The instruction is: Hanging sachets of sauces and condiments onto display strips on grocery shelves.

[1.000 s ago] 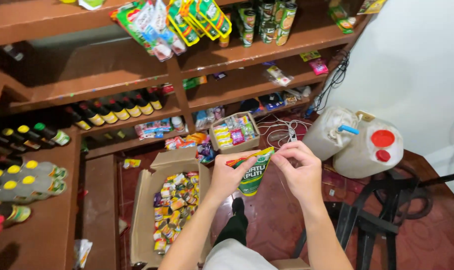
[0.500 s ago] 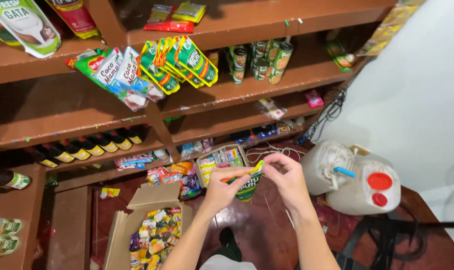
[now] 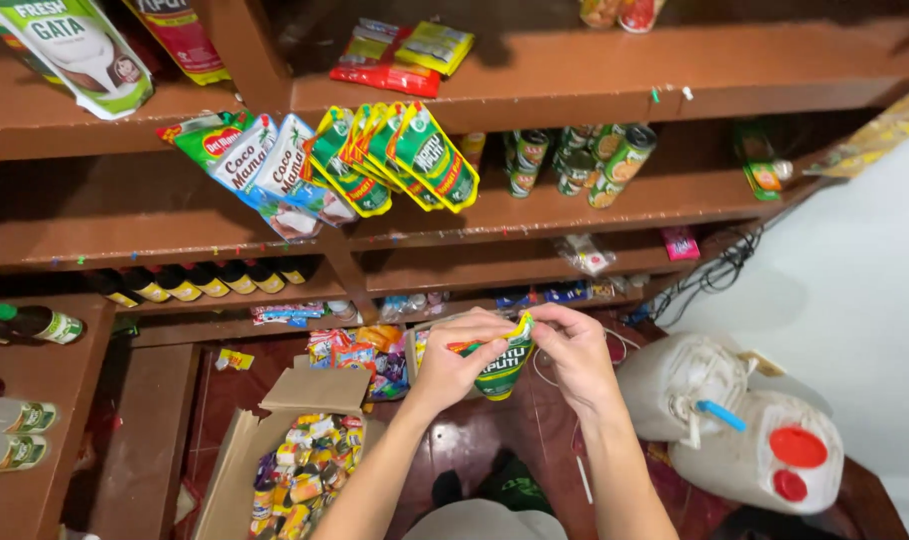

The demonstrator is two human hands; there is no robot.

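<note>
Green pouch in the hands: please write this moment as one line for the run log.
left hand: holds green pouch | right hand: fingers pinch pouch top | below: open cardboard box of sweets | right: white jugs

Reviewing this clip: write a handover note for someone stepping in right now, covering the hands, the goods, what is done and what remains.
Left hand: grip on the small green and yellow foil sachet, held above the floor.
Right hand: fingertips pinching the sachet's top edge.
Similar green sachets already hang in a row from the brown wooden shelf.
Open cardboard box of mixed colourful sweets sits on the floor, lower left.
The held sachet is not yet hung.
</note>
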